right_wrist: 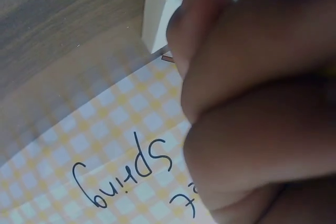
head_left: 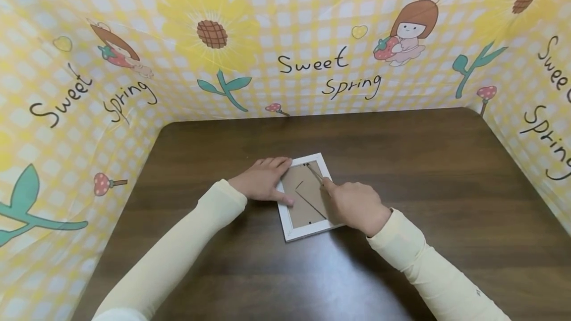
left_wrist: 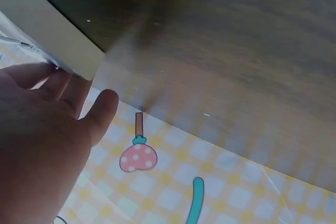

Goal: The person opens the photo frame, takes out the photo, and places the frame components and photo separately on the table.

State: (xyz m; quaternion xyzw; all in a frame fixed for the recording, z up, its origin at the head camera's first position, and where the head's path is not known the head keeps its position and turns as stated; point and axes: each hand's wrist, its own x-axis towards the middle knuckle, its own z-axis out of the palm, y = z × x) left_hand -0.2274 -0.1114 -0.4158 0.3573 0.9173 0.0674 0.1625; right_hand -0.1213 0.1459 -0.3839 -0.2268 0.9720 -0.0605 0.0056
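A white picture frame (head_left: 305, 233) lies back side up on the table, its brown backing board (head_left: 303, 207) showing a thin L-shaped cut and small black tabs. My left hand (head_left: 258, 180) rests on its left side, fingers along the upper left corner and thumb laid over the board. In the left wrist view, the fingers (left_wrist: 65, 90) touch the frame's pale edge (left_wrist: 63, 38). My right hand (head_left: 359, 207) grips a screwdriver (head_left: 314, 172) with a thin shaft, its tip by a black tab at the far edge. Its handle is hidden in the curled fingers (right_wrist: 247, 72).
The dark wooden table (head_left: 214, 271) spreads around the frame. A yellow checked cloth (head_left: 285, 28) with printed flowers and lettering stands like a wall along the back and both sides.
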